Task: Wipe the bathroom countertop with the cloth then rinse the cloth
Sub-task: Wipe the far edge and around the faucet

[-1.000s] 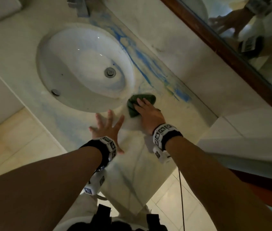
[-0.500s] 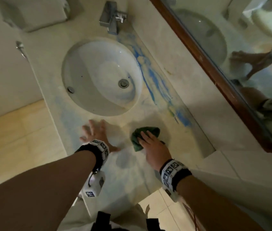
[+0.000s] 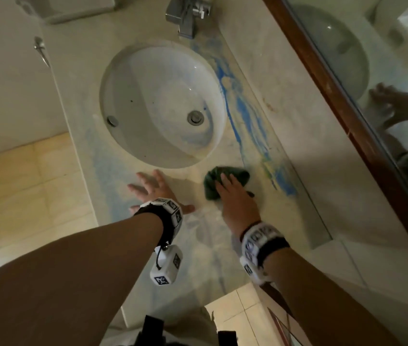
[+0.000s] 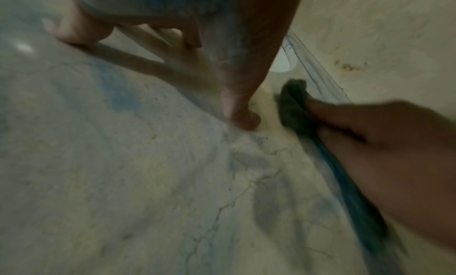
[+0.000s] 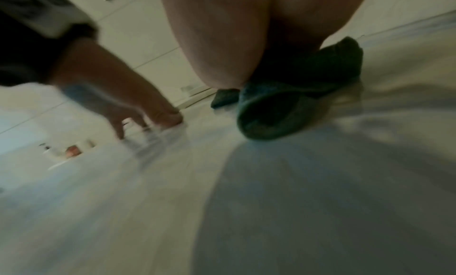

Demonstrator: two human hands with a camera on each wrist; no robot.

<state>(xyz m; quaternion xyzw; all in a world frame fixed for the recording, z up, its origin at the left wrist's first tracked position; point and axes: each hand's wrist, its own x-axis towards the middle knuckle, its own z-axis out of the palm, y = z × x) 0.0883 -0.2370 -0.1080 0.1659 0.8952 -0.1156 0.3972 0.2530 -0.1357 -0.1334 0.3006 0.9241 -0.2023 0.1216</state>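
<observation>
Beside the sink (image 3: 128,78) — you wipe the countertop (image 3: 198,245).
Your right hand (image 3: 238,203) presses the cloth (image 3: 233,174) flat-fingered; your left hand (image 3: 154,192) lies spread — probably to steady you.

Head view looks down; wrist views skim the shared countertop (image 3: 198,245).

1. Both forearms are bare, with no sleeves.
2. The left hand (image 3: 156,192) has a black wrist strap (image 3: 165,228) behind it, ringed by white blocks printed with black square markers.
3. A white marker cube (image 3: 166,267) hangs below that strap on a short black cord.
4. Behind the right hand (image 3: 239,203) sits a matching black band (image 3: 264,248) with white marker blocks.
</observation>
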